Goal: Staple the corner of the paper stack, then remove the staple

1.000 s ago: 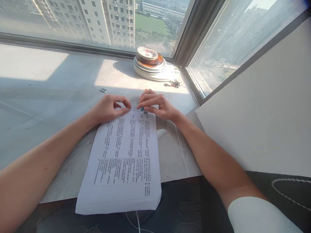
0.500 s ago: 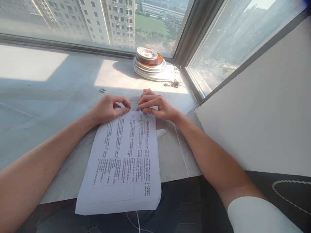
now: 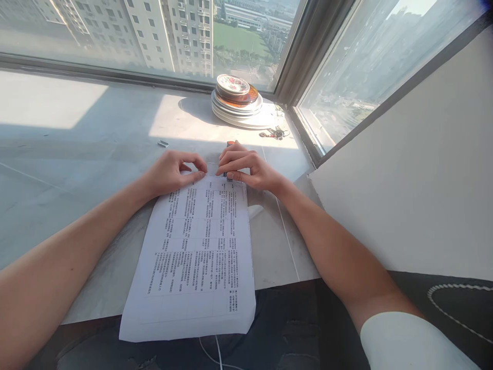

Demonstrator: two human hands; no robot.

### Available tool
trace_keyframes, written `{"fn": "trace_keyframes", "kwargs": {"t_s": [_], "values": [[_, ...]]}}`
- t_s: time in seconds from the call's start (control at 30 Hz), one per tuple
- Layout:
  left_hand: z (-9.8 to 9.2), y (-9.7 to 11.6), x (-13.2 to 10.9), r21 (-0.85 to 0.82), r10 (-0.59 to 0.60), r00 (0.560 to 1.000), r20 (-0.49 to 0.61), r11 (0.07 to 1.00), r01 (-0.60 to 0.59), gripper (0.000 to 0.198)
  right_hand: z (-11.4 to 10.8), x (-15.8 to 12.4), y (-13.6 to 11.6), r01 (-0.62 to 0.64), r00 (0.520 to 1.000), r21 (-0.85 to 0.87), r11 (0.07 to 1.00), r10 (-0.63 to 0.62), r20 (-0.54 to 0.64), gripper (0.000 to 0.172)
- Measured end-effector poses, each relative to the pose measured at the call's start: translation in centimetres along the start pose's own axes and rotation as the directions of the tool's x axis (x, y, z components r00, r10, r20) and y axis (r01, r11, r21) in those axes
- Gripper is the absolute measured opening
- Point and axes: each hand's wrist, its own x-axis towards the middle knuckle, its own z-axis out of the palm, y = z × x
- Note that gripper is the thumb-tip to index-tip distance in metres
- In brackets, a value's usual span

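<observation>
Printed paper sheets [image 3: 192, 288] lie on the ledge, their near end hanging over its front edge. At the far edge of the paper, my left hand [image 3: 179, 169] is closed, thumb and forefinger pinching the sheet. My right hand [image 3: 248, 167] is wrapped round a small stapler at the far right corner of the paper. Only the stapler's orange end [image 3: 231, 143] and a bit of dark and metal front show past the fingers; the rest is hidden. Short strips of staples [image 3: 163, 144] rest beyond my left hand.
A stack of plates [image 3: 236, 119] stands by the window corner, with a bunch of keys [image 3: 278, 134] in front of it. The window frame [image 3: 300, 67] and a white wall [image 3: 408, 169] bound the right side. A white cable [image 3: 219, 349] hangs below the paper.
</observation>
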Motion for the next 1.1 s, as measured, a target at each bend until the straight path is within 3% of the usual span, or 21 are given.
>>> {"fn": "trace_keyframes", "kwargs": {"t_s": [0.47,0.77,1.1], "values": [[0.0,0.18,0.04,-0.011,-0.011,1.0,-0.007,1.0,0.011,0.019,-0.03,0.03,-0.11,0.004,1.0,-0.002,1.0,-0.004,0.012,0.027],[-0.02,0.23,0.03,-0.003,-0.008,1.0,-0.008,1.0,0.008,0.02,-0.02,-0.03,0.06,0.013,0.997,-0.098,0.995,-0.005,0.073,0.035],[-0.06,0.23,0.02,-0.008,0.0,1.0,-0.002,1.0,0.0,0.019,0.18,0.0,0.1,-0.008,1.0,-0.018,1.0,0.008,0.024,0.028]]}}
